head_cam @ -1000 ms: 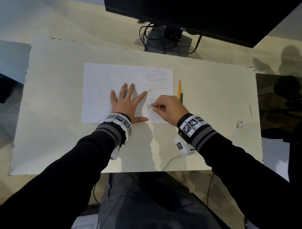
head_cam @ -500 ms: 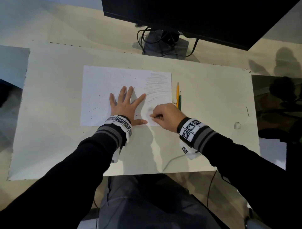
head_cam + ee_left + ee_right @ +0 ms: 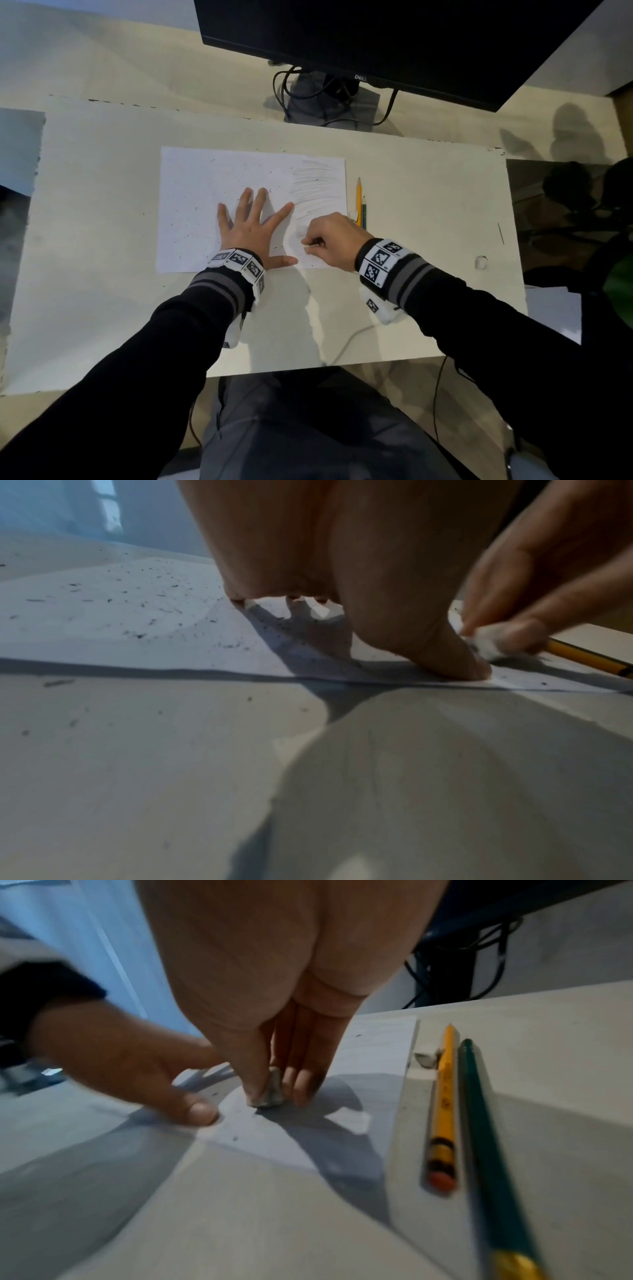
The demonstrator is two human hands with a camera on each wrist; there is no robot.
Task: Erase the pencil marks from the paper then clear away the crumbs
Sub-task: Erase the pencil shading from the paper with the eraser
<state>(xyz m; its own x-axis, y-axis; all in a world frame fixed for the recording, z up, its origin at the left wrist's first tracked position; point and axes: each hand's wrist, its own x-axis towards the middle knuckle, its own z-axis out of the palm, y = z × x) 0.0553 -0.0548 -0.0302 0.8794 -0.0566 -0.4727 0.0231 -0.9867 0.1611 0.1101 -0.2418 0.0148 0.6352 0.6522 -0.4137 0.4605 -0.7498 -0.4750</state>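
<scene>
- Roughly, from the head view, most of the white rectangular paper sheet (image 3: 219,192) is rubbed clean; grey pencil strokes (image 3: 318,185) remain along its right strip, and dark crumbs (image 3: 191,236) lie uncleared. The left hand (image 3: 248,229) presses flat, fingers spread.
- Left wrist view: crumbs speckle the sheet and the pale desk surface (image 3: 137,777).
- Right wrist view: the right hand (image 3: 274,988) pinches a small, grey-smudged eraser (image 3: 270,1093) onto the sheet's near right corner.

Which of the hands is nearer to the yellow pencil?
The right hand: it works an eraser just beside the yellow pencil. The left hand lies flat farther off, mid-paper.
</scene>
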